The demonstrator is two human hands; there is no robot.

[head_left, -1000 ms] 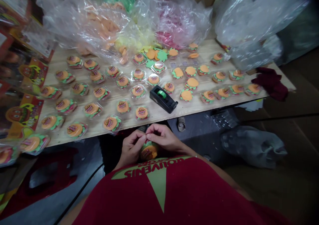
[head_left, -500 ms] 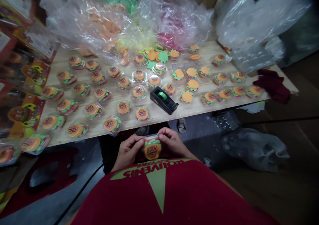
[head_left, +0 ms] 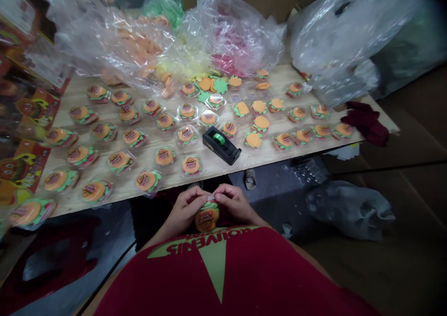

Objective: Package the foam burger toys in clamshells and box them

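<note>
Close to my chest, both hands grip a small burger-shaped toy in a clear plastic shell (head_left: 206,216). My left hand (head_left: 185,207) pinches its upper left edge and my right hand (head_left: 233,202) pinches the upper right, fingertips nearly meeting over the top. On the wooden table (head_left: 216,164) in front lie several rows of the same packed burger toys (head_left: 191,165). A black tape dispenser (head_left: 221,144) with green tape sits near the table's front edge, just beyond my hands.
Clear plastic bags (head_left: 230,36) of orange, green, yellow and red foam pieces are heaped along the table's back. Loose unpacked burgers (head_left: 260,122) lie at right, a dark red cloth (head_left: 366,122) at the right corner. Printed burger cards (head_left: 21,167) stack at left. A grey bag (head_left: 349,209) lies on the floor.
My fingers have drawn back together over the top of the packed burger, after spreading to its sides half a second ago. The view shifted slightly; the table's items stay put.
</note>
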